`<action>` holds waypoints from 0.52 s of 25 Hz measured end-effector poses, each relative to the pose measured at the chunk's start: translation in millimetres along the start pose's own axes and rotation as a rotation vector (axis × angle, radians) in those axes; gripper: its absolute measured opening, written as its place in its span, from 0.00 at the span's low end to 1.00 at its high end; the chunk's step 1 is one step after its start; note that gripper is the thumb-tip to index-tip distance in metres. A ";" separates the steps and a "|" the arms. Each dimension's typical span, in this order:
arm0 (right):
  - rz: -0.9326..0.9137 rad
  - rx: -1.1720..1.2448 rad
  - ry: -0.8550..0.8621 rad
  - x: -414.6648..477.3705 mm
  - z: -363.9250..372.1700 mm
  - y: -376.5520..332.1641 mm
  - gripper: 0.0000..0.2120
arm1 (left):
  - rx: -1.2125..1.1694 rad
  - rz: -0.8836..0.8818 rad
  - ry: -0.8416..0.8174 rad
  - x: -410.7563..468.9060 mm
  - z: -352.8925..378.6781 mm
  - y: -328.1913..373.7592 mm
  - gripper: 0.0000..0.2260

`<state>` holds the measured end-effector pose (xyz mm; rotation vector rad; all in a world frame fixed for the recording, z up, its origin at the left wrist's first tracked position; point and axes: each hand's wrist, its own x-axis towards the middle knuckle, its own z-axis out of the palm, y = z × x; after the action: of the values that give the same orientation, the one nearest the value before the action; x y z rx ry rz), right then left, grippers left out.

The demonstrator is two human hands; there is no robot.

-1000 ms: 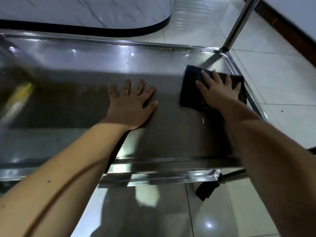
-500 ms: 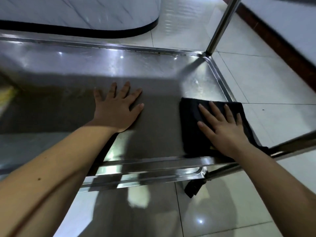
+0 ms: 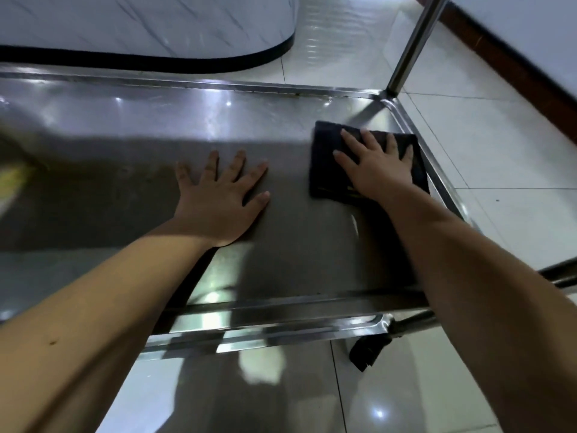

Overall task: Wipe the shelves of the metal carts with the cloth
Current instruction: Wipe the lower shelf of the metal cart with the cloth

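- Toward the far right corner of the metal cart's shelf (image 3: pixel 281 120) the dark cloth (image 3: pixel 324 164) is now found. Half a second earlier it lay close to the front rim, and it has since been pushed back toward the upright post (image 3: pixel 412 45).
- The cloth's right edge is seen just beside the shelf's raised right rim.
- A faint pale mark at the near edge of the cloth is too blurred to be read.
- The right hand (image 3: pixel 374 170) is laid palm down on the cloth. Its fingers (image 3: pixel 349 142) are straight and slightly apart, and the cloth is pressed against the shelf rather than gripped.
- The left hand (image 3: pixel 218 201) has been kept where it was, flat on bare metal to the left of the cloth and apart from it. Its fingers (image 3: pixel 237 160) are straight and fanned wide, and nothing is held.
- A blurred yellow thing (image 3: pixel 12 179) is seen at the shelf's left edge, and what it is cannot be told.
- Below the front rim, the edge of a lower shelf (image 3: pixel 281 335) and a black wheel (image 3: pixel 370 351) are seen over the glossy tiled floor (image 3: pixel 468 135).
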<state>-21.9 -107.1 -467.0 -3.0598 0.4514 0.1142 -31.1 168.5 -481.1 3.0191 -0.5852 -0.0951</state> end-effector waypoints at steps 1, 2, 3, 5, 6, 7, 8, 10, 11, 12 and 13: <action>0.015 0.018 -0.013 20.1 -2.7 -7.4 0.29 | 0.001 0.000 0.000 0.2 0.4 -0.5 0.27; 0.040 0.041 -0.023 37.5 -4.8 -14.1 0.29 | 0.002 0.006 -0.002 1.0 0.6 -1.0 0.27; 0.071 0.059 -0.025 50.1 -5.9 -19.8 0.29 | 0.004 0.014 -0.006 1.8 1.0 -0.9 0.27; 0.097 0.071 -0.019 62.9 -6.0 -27.8 0.30 | 0.012 0.023 -0.008 3.9 1.1 -0.9 0.28; 0.087 0.072 -0.026 62.2 -5.9 -29.8 0.30 | 0.011 0.019 -0.010 3.8 0.6 -1.0 0.28; 0.065 0.069 -0.034 56.7 -5.5 -29.7 0.30 | 0.008 0.016 -0.012 2.8 -0.2 -0.6 0.28; 0.032 0.062 -0.037 47.0 -5.5 -28.1 0.30 | 0.005 0.013 -0.011 1.6 -1.1 0.4 0.28; -0.067 -0.016 -0.056 13.6 -4.3 -26.7 0.29 | 0.000 0.007 -0.010 -1.5 -3.2 1.8 0.28; -0.119 -0.067 -0.074 -10.6 -2.1 -28.3 0.29 | -0.004 0.003 -0.008 -2.7 -3.6 1.9 0.27; -0.155 -0.079 -0.083 -40.0 1.0 -30.6 0.30 | -0.007 0.000 -0.001 -3.2 -3.2 1.9 0.26; -0.179 -0.065 -0.089 -73.1 3.2 -32.7 0.30 | -0.012 -0.001 0.012 -3.8 -2.9 2.4 0.25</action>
<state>-82.4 -54.7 -463.2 -3.1246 0.1717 0.2619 -35.3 167.8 -477.9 3.0065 -0.5796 -0.0808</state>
